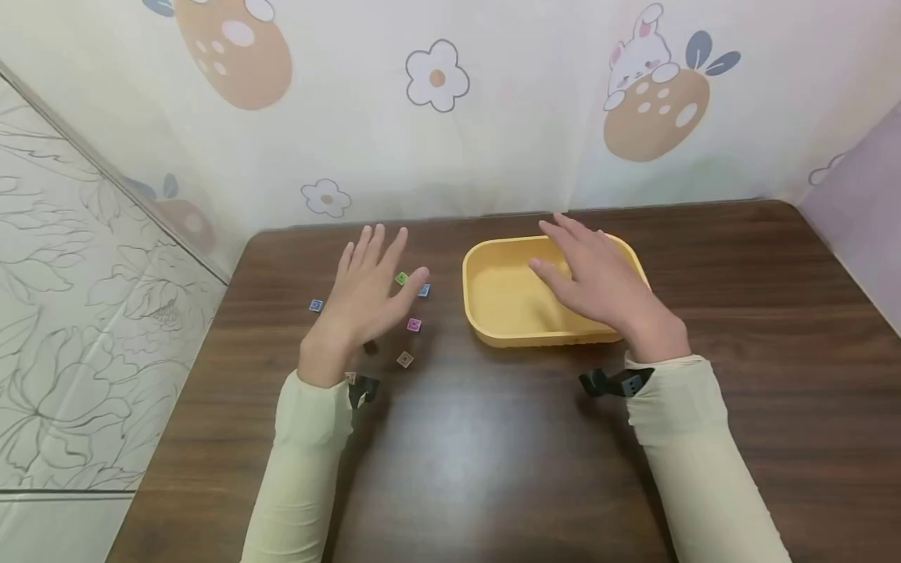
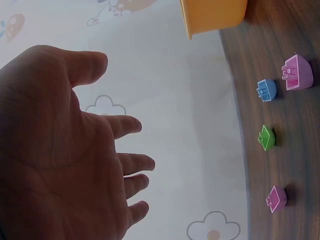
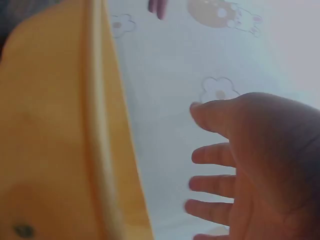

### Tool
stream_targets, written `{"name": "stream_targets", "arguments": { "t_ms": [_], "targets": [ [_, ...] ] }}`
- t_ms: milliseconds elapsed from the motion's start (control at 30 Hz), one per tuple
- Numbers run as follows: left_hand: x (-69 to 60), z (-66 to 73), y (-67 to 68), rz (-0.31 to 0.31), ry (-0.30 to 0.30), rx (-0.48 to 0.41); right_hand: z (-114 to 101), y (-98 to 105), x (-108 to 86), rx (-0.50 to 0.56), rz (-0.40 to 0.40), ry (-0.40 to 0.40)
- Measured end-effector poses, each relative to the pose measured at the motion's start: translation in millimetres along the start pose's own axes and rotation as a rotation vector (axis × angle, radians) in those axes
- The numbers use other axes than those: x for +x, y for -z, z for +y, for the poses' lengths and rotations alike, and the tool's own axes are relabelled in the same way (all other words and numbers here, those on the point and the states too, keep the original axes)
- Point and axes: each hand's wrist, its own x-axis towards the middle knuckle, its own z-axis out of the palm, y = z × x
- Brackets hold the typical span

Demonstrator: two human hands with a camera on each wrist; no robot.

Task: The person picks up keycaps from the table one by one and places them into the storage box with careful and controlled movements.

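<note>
My left hand (image 1: 362, 301) hovers above the small coloured pieces at the left of the table, fingers spread, holding nothing. Around it lie a green piece (image 1: 402, 278), a blue piece (image 1: 424, 290), a pink piece (image 1: 414, 324), a brownish piece (image 1: 404, 360) and another blue piece (image 1: 316, 306). In the left wrist view the pieces look like little keycap-shaped blocks, with a pink one (image 2: 298, 73) nearest the tray. Over the right part of the yellow tray (image 1: 517, 341) is my right hand (image 1: 598, 274), extended and empty. The left wrist view shows its palm side (image 2: 65, 150).
A dark wooden table (image 1: 479, 453) stands against a patterned curtain or wall covering (image 1: 521, 117). Line-drawn floral panels (image 1: 77, 313) flank its left side. Each wrist carries a small black device, the right one (image 1: 619, 383) beside the cream sleeve.
</note>
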Motion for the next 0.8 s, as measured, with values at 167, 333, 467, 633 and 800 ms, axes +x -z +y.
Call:
{"name": "stream_targets", "arguments": {
  "t_ms": [167,333,467,633,800],
  "targets": [
    [0.3,-0.9,-0.8,0.000,-0.007,-0.012,7.3,15.2,-3.2,0.010,0.045,-0.047],
    [1.0,-0.1,1.6,0.036,-0.061,-0.026,17.7,25.1,-5.7,0.021,0.039,-0.084],
    [-0.1,-2.4,6.1,0.110,-0.096,-0.050,25.1,30.6,-7.2,0.032,0.054,-0.095],
    [-3.9,-9.1,11.9,0.211,-0.110,-0.125,35.2,36.5,-9.7,0.064,0.093,-0.117],
    [-5.2,-14.8,15.1,0.239,-0.115,-0.164,48.2,38.7,-12.1,0.091,0.117,-0.153]
  ]
}}
